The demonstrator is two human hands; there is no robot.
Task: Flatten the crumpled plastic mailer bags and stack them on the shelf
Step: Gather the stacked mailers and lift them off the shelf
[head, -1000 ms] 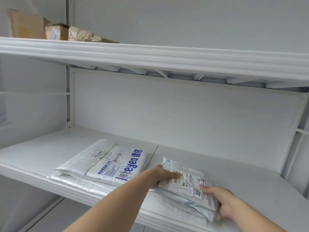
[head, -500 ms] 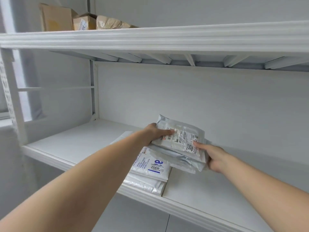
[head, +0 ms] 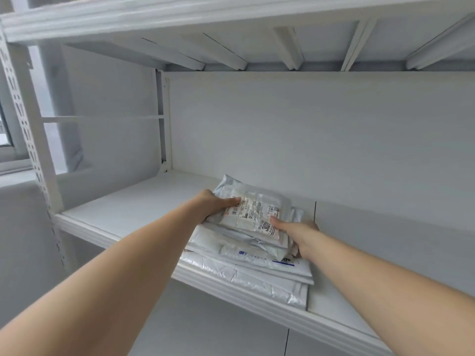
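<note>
A small bundle of folded white mailer bags [head: 254, 209], its top one bearing a printed label, lies on top of a stack of larger flattened mailer bags [head: 257, 273] on the white shelf [head: 128, 209]. My left hand [head: 213, 204] grips the bundle's left edge, thumb on top. My right hand [head: 295, 232] grips its right edge, thumb pressing the label and fingers hidden beneath. The lower stack reaches the shelf's front lip.
A second white shelf [head: 180, 16] hangs overhead with ribs on its underside. A perforated upright post [head: 28, 140] stands at the left. The white back wall [head: 334, 140] is close behind the stack. Bare shelf lies to the left and right.
Both hands lifted the small bundle from the shelf's right side, carried it left and set it onto the larger stack. The camera swung so the top shelf's cardboard boxes left view.
</note>
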